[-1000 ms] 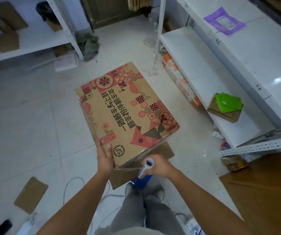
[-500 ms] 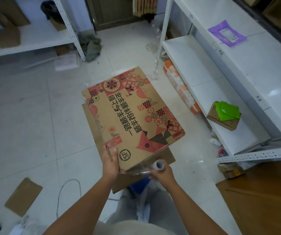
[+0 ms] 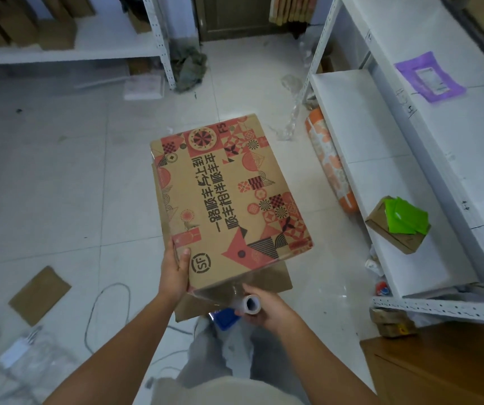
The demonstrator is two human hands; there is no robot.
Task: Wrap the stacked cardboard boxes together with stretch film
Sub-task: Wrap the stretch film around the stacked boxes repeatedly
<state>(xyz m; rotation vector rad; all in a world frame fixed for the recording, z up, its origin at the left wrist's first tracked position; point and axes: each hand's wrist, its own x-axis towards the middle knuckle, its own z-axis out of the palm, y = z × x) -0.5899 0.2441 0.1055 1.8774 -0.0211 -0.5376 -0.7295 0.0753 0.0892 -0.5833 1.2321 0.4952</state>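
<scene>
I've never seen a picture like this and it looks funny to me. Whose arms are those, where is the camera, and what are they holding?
The camera sits on a person's head and looks down, so you see their own two arms reaching out from the bottom of the picture. There is no machine here, only hands.

The left hand grips the near corner of a stack of boxes. The top one is brown with red patterns. A plainer box shows underneath it.

The right hand holds a film roll. A clear sheet of film stretches from the roll up to the near edge of the boxes.

Below is a white tiled floor with a flat cardboard piece and a cable lying on it. White shelves stand on the right.
</scene>
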